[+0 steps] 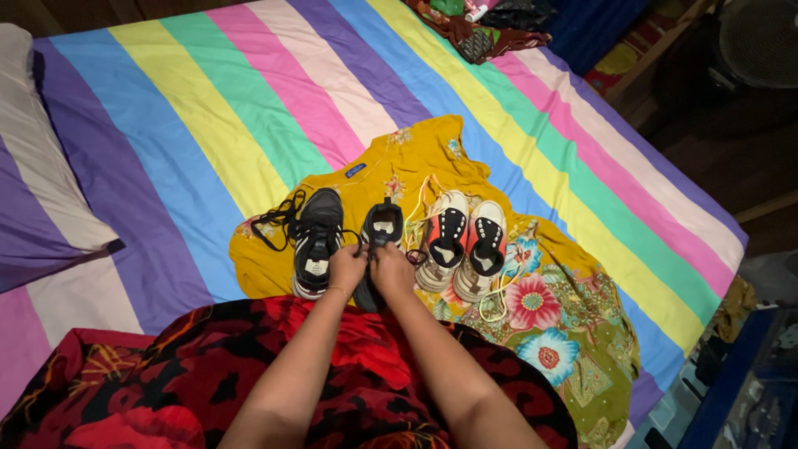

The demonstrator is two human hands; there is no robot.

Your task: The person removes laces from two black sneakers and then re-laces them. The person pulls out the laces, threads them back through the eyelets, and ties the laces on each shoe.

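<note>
Both our hands, left hand (347, 264) and right hand (391, 268), pinch the laces of the black shoe (378, 241); its partner (316, 241) sits just left, 2 white sneakers (464, 243) right. Lacing underway, needing steady tension.

Matt cloth sneaker (378, 241), cotton bedsheet (208, 108)

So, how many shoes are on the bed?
4, all on the yellow floral cloth: a black shoe at the left, a second black shoe under both hands, then two white-and-orange shoes at the right. None seems hidden.
</note>
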